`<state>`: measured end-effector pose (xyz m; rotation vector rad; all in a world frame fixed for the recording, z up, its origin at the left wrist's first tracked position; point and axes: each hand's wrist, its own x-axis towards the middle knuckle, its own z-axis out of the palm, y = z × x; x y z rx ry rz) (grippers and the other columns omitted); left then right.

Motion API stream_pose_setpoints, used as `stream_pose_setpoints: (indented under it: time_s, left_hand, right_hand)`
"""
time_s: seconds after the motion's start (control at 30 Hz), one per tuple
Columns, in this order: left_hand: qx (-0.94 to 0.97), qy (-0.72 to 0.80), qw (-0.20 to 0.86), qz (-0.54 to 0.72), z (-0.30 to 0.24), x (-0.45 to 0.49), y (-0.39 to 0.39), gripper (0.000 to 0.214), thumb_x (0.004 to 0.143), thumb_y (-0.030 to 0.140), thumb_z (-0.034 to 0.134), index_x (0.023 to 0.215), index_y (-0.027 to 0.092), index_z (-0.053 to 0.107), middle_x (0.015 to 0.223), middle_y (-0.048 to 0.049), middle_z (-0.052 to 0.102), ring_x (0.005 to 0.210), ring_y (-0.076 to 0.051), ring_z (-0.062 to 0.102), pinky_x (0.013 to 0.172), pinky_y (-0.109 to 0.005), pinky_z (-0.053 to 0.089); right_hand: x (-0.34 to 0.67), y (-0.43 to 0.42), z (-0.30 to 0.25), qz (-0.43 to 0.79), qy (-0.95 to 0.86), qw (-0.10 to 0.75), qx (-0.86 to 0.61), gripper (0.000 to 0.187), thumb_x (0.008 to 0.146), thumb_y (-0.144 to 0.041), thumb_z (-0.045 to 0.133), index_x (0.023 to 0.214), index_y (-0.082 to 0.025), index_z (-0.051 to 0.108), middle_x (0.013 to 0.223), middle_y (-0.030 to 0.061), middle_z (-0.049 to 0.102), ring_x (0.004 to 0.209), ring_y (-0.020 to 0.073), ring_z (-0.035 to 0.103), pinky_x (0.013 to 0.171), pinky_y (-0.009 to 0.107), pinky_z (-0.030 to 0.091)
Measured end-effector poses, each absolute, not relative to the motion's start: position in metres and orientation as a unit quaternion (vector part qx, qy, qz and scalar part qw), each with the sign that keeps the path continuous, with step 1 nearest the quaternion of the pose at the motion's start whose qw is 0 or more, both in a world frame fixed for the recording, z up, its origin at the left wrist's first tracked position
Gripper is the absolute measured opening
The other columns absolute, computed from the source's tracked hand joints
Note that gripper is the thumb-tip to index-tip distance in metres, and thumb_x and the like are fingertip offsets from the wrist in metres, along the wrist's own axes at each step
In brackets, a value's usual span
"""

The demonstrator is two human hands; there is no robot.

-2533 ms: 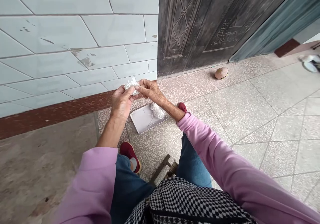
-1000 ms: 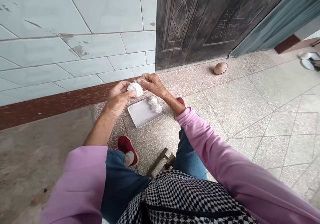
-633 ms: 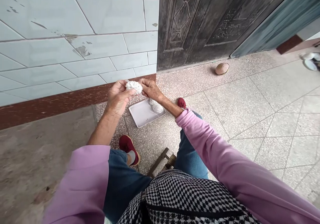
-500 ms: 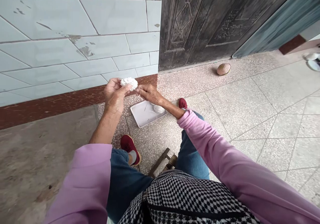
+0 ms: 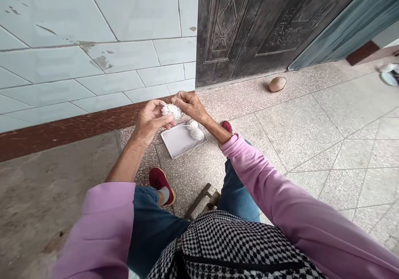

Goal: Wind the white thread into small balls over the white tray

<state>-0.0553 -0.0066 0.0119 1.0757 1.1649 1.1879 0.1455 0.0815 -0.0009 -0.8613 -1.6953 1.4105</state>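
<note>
**Both hands on a white bundle above the tray**

We start at the far left with the tiled wall (image 5: 93,54) and the dark red skirting along its foot.

Our left hand (image 5: 151,119) is cupped palm-up, fingers curled shut around the thread bundle (image 5: 171,110). It seems to serve as a cradle, keeping the soft white lump from rolling or losing its shape. The bundle sits between the two hands, in the air above the floor, at about eleven o'clock from the tray (image 5: 176,144).

At two o'clock from the bundle, our right hand (image 5: 190,104) comes in from above. Its thumb and forefinger are pinched together on the bundle's top edge, a fine grip suited to working a strand. Whether they hold one loose thread or the lump itself is too small to tell.

The white tray lies flat on the speckled floor directly below, probably so that anything set down lands close by. Two more white skeins (image 5: 195,132) rest in its three o'clock corner, touching each other.

A red shoe (image 5: 159,180) stands at seven o'clock from the tray. Further right, a brown round object (image 5: 277,84) lies near the dark door (image 5: 249,25).
</note>
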Motion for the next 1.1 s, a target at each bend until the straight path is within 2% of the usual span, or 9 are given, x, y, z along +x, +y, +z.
stream_pose_setpoints:
  time_s: [0.13,0.3,0.5,0.6,0.67,0.73,0.9,1.0,1.1]
  left_hand:
    - [0.402,0.510,0.566,0.508,0.012,-0.053,-0.005,0.067,0.068,0.040,0.116,0.117,0.022,0.073,0.101,-0.0047,0.085,0.070,-0.020,0.081,0.056,-0.031,0.058]
    - [0.405,0.514,0.574,0.492,0.009,-0.055,-0.005,0.061,0.070,0.044,0.121,0.105,0.020,0.077,0.091,-0.0053,0.084,0.069,-0.019,0.080,0.058,-0.029,0.063]
    - [0.396,0.495,0.543,0.552,0.011,-0.049,-0.005,0.059,0.063,0.044,0.118,0.102,0.021,0.081,0.091,-0.0068,0.087,0.063,-0.018,0.076,0.057,-0.030,0.066]
    - [0.381,0.504,0.503,0.590,0.008,-0.056,0.003,0.059,0.065,0.049,0.118,0.103,0.024,0.079,0.094,-0.0059,0.087,0.063,-0.018,0.076,0.056,-0.029,0.064]
    - [0.373,0.524,0.463,0.609,0.004,-0.064,0.009,0.060,0.067,0.050,0.118,0.100,0.026,0.074,0.091,-0.0030,0.085,0.063,-0.017,0.074,0.056,-0.028,0.064]
    - [0.377,0.551,0.423,0.612,0.000,-0.074,0.014,0.063,0.066,0.047,0.119,0.097,0.028,0.068,0.086,0.0003,0.082,0.062,-0.016,0.071,0.054,-0.026,0.061]
    - [0.452,0.575,0.429,0.530,0.002,-0.081,0.009,0.051,0.062,0.028,0.115,0.091,0.024,0.074,0.083,-0.0015,0.079,0.071,-0.017,0.070,0.063,-0.026,0.056]
    - [0.487,0.532,0.501,0.478,0.009,-0.078,0.002,0.046,0.064,0.028,0.116,0.094,0.021,0.081,0.089,-0.0067,0.080,0.078,-0.021,0.074,0.068,-0.031,0.058]
    - [0.468,0.490,0.558,0.478,0.015,-0.074,-0.002,0.049,0.065,0.033,0.118,0.096,0.020,0.082,0.095,-0.0098,0.081,0.080,-0.024,0.076,0.068,-0.033,0.061]
  right_hand:
    - [0.141,0.078,-0.001,0.566,-0.642,0.386,-0.345,0.070,0.123,-0.065,0.094,0.088,-0.027,0.048,0.079,-0.0061,0.045,0.076,0.0154,0.042,0.068,0.027,0.037]
    - [0.141,0.078,0.003,0.595,-0.616,0.373,-0.355,0.069,0.124,-0.061,0.096,0.089,-0.028,0.047,0.073,-0.0080,0.044,0.071,0.0131,0.039,0.063,0.026,0.034]
    - [0.130,0.067,-0.005,0.664,-0.559,0.355,-0.348,0.072,0.121,-0.075,0.094,0.092,-0.030,0.046,0.065,-0.0119,0.041,0.058,0.0115,0.030,0.054,0.027,0.024]
    - [0.124,0.050,-0.002,0.645,-0.579,0.328,-0.376,0.058,0.132,-0.050,0.083,0.089,-0.027,0.053,0.068,-0.0078,0.050,0.063,0.0134,0.038,0.059,0.029,0.032]
    - [0.125,0.039,0.005,0.613,-0.635,0.298,-0.364,0.050,0.132,-0.029,0.079,0.086,-0.024,0.061,0.075,-0.0034,0.059,0.074,0.0154,0.050,0.070,0.031,0.041]
    - [0.128,0.032,0.015,0.587,-0.684,0.271,-0.337,0.047,0.128,-0.020,0.081,0.083,-0.023,0.067,0.082,-0.0007,0.064,0.085,0.0171,0.057,0.079,0.032,0.046]
    - [0.140,0.048,0.031,0.556,-0.693,0.296,-0.352,0.049,0.126,-0.038,0.092,0.085,-0.022,0.070,0.080,-0.0016,0.059,0.083,0.0181,0.052,0.077,0.033,0.043]
    - [0.145,0.066,0.026,0.569,-0.668,0.335,-0.343,0.067,0.120,-0.051,0.102,0.081,-0.025,0.054,0.074,-0.0058,0.047,0.076,0.0151,0.043,0.071,0.030,0.038]
    - [0.146,0.075,0.015,0.607,-0.639,0.346,-0.322,0.077,0.115,-0.066,0.105,0.087,-0.029,0.044,0.073,-0.0092,0.040,0.071,0.0132,0.037,0.064,0.026,0.034]
